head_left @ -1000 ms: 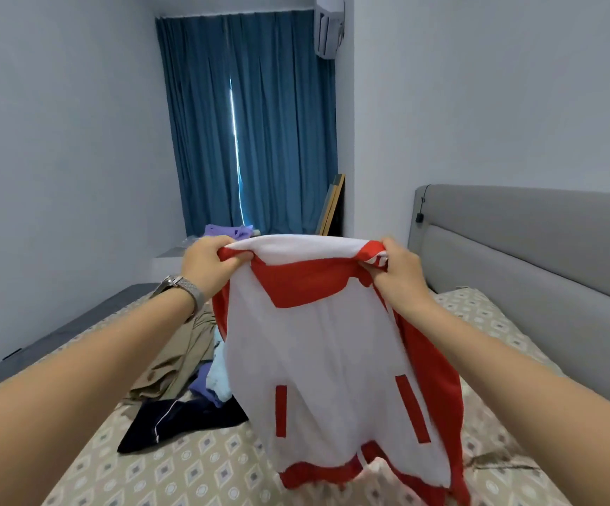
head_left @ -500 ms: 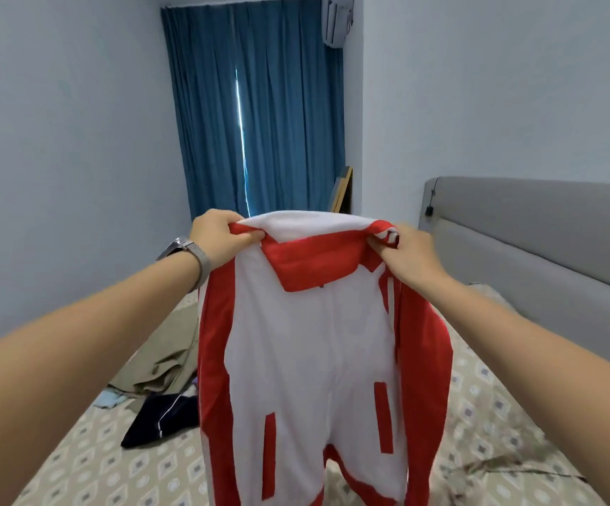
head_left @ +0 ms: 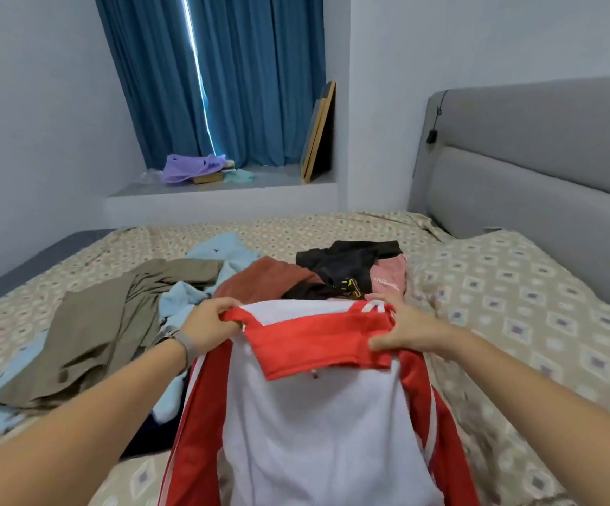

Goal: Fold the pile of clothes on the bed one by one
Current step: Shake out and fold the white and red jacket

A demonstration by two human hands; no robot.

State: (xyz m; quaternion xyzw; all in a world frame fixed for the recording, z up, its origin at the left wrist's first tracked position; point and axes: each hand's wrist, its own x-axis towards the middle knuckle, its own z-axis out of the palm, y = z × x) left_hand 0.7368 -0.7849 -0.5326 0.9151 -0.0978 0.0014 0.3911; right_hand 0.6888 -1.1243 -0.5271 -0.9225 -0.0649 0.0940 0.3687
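Single head-worn wide-angle view, looking forward and down across the bed from its near side. Forearms enter from the bottom corners, close to the lens. Blue curtain upper centre, grey headboard right edge.

jacket: red-white, collar end raised, body draped on bed | clothes pile: unfolded, behind it
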